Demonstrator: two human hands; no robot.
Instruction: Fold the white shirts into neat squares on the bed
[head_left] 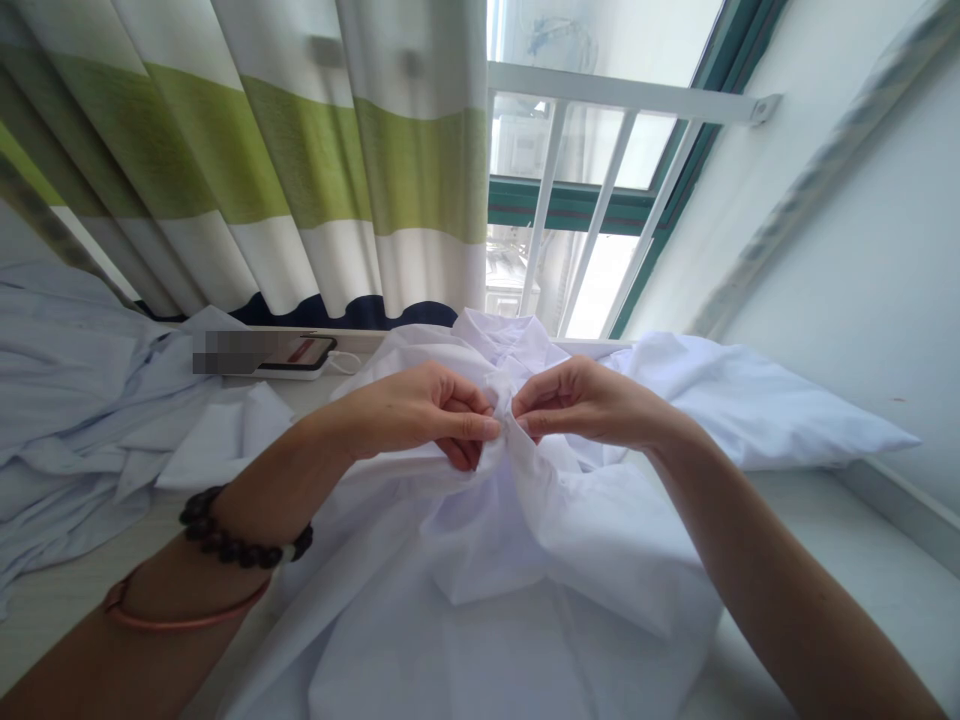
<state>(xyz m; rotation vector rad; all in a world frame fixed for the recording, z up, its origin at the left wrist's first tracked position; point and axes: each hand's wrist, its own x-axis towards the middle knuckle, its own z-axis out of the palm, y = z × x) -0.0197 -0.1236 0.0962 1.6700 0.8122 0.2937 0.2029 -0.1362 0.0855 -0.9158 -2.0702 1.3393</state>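
Note:
A white collared shirt (487, 600) lies spread in front of me, its collar at the far end toward the window. My left hand (427, 410) pinches the front edge of the shirt below the collar, thumb against the fingers. Close beside it, my right hand (589, 400) pinches the facing edge of the cloth. Between the two hands the fabric is gathered and lifted in folds. Whether a button sits between the fingertips is too small to tell. A beaded bracelet and a reddish bangle are on my left wrist.
More white garments (67, 400) are heaped at the left. A phone (300, 352) with a white cable lies behind my left forearm. One sleeve (757, 400) stretches right toward the wall. Beyond are a striped curtain (300, 150) and a white window railing (622, 95).

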